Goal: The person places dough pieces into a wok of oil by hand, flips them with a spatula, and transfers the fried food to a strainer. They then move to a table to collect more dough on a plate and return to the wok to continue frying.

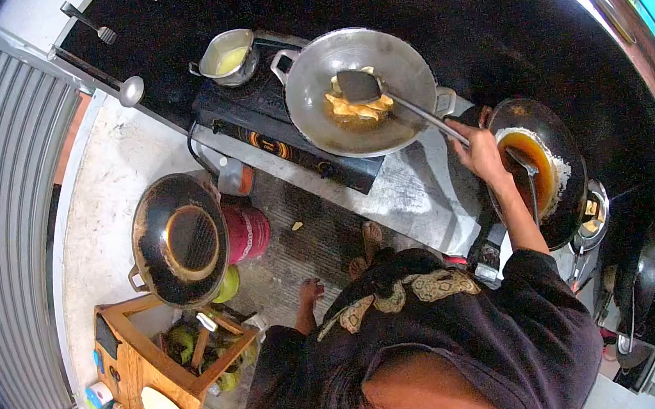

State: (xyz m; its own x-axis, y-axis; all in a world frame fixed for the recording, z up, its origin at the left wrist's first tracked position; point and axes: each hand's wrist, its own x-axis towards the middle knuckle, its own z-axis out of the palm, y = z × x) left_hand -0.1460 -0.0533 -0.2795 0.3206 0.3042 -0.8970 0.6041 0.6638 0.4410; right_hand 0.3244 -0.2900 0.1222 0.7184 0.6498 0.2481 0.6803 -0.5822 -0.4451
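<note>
My right hand (483, 152) is closed around the long handle of a wok spatula (419, 111). Its dark, wide blade lies over yellow-brown slices (354, 109) frying in oil at the bottom of a large grey wok (307, 83). The wok sits on a gas stove (274, 141). Low at my side, away from the stove, hangs my left hand (312, 291); it holds nothing, and its fingers are loosely apart.
Left of the wok stands a small metal pot (230, 58) with yellowish contents. Beside my right arm is a dark pan (566, 142) of brown liquid with a ladle. At left are another dark wok (147, 207), a pink bucket (248, 233) and a wooden stand (137, 358).
</note>
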